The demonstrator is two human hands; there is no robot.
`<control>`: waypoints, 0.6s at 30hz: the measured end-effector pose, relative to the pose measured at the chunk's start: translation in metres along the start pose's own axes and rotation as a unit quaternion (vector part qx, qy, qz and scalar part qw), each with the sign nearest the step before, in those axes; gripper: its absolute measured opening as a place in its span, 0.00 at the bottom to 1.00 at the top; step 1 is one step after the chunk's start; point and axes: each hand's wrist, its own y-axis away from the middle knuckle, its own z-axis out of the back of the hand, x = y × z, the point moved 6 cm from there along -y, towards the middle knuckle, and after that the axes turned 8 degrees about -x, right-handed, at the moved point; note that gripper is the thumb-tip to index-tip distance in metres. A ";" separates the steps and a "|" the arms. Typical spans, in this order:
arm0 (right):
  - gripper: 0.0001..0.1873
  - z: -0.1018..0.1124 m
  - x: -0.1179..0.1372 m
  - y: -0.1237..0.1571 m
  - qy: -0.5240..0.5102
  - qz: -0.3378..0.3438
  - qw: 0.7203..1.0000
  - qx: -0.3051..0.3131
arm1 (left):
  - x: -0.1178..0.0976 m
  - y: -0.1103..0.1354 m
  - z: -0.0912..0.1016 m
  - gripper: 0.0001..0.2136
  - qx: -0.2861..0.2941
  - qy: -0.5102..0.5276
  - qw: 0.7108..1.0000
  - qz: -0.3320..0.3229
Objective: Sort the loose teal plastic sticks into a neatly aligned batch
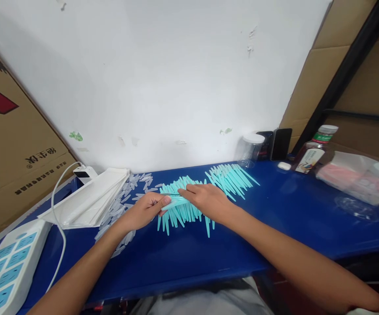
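Both hands meet above a pile of turquoise tapered sticks (183,214) on the blue table. My left hand (145,210) is closed, its thumb pressed along a turquoise stick (176,202). The fingers of my right hand (207,199) are bent and closed at the other end of that stick. A thin greyish strip shows between the fingertips; its kind is too small to tell. Small clear plastic caps (120,208) lie scattered left of my left hand. Beyond my right hand rests a second group of turquoise sticks (233,179) with paler, whitish far ends.
White plastic bags (87,203) and a power strip (10,267) with a white cable (60,227) lie at left. Toward the back right stand a clear jar (250,151), a phone (281,144) and a bottle (316,148). A pink-filled package (350,177) sits far right.
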 end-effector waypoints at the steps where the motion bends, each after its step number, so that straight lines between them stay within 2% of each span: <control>1: 0.23 0.000 0.000 0.000 0.001 0.000 1.000 -0.006 | 0.000 0.000 -0.001 0.30 -0.001 0.004 1.000 0.002; 5: 0.23 0.002 -0.001 0.001 0.006 0.004 0.999 -0.049 | 0.006 0.001 0.000 0.31 -0.005 0.078 0.996 0.034; 9: 0.21 0.006 -0.008 0.002 -0.007 -0.011 0.992 -0.124 | 0.016 0.001 0.014 0.32 -0.060 0.133 0.987 0.061; 12: 0.24 0.009 -0.020 0.003 -0.033 -0.054 0.986 -0.152 | 0.021 0.000 0.023 0.32 -0.101 0.163 0.979 0.064; 15: 0.23 0.013 -0.031 0.002 -0.129 -0.091 0.974 -0.162 | 0.024 -0.002 0.023 0.31 -0.107 0.185 0.974 0.075; 18: 0.11 0.014 -0.037 -0.001 -0.313 -0.120 0.932 -0.138 | 0.025 -0.003 0.017 0.31 -0.094 0.172 0.977 0.088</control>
